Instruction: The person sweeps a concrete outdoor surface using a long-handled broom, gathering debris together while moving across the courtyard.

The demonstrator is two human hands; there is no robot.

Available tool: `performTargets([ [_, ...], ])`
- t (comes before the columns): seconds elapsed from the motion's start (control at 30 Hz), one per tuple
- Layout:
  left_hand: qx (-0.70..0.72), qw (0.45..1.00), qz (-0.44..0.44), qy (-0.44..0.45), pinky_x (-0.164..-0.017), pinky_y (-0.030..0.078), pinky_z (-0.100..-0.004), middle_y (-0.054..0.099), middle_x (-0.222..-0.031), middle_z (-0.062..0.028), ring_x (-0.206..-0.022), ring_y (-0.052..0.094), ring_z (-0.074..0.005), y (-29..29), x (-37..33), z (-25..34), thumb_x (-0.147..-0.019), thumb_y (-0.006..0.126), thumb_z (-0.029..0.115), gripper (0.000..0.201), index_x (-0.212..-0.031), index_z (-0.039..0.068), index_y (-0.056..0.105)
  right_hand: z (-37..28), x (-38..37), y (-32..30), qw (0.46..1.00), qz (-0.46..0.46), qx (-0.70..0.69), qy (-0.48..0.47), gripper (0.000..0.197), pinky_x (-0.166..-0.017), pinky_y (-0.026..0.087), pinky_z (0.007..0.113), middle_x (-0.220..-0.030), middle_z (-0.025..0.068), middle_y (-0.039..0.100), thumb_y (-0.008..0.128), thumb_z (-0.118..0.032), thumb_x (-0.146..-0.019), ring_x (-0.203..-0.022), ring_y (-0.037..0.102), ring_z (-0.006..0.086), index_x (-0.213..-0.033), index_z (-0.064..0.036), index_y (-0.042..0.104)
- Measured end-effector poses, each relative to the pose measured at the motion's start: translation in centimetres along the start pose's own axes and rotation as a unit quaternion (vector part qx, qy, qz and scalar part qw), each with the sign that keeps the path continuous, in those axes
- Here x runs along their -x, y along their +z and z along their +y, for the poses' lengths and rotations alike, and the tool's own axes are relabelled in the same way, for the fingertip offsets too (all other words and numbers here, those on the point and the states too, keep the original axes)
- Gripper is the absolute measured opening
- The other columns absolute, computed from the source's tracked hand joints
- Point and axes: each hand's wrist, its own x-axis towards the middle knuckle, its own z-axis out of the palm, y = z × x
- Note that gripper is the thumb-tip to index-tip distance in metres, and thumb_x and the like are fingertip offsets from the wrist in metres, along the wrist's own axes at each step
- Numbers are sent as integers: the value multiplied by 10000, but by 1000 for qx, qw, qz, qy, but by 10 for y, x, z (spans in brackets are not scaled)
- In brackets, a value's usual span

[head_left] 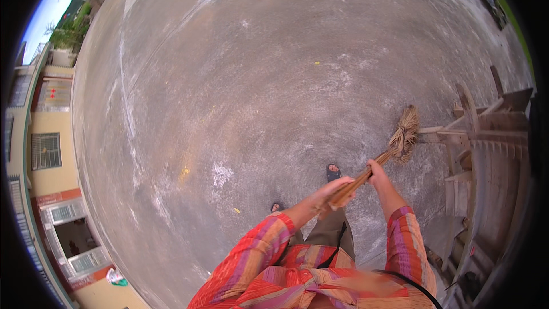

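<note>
A straw broom (405, 136) slants across in front of me, its bushy tan bristle head at the upper right and its bundled stalk handle running down to the left. My left hand (337, 186) is closed around the handle near its lower end and is somewhat blurred. Higher up, just below the bristles, my right hand (376, 172) grips the same handle. The bristle head is over the concrete ground; whether it touches the ground I cannot tell.
To the right, beside the broom head, stands a weathered wooden structure (492, 143) with jutting beams. Concrete ground (246, 80) with pale stains spreads ahead. A cream building (51, 177) lines the left. My sandalled feet (333, 172) are just beyond my hands.
</note>
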Motion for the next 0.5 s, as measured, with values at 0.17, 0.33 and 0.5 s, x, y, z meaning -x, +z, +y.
performTargets([
  [0.17,116,970,210,42,-364,369,-157,524,-757,-52,-474,452,-52,6,124,5,-857,470,318,359,-1032,5,472,86,2,100,998,-26,47,23,211,-497,452,366,-682,73,485,588,-21,-671,-559,502,188,-847,-22,472],
  [0.33,227,909,315,152,-374,345,-157,520,-765,-46,-511,416,-50,-5,260,-90,-835,502,324,410,-1074,-7,460,229,109,195,965,-78,244,55,756,-618,478,393,-993,137,431,586,-62,-653,-788,513,217,-1246,-80,116],
  [0.5,250,850,408,220,-402,370,-162,536,-780,-52,-525,440,-58,6,342,-124,-824,513,344,421,-1079,12,471,309,166,267,923,-189,296,155,488,-540,478,430,-845,88,443,596,-59,-701,-678,506,212,-1070,-91,280],
])
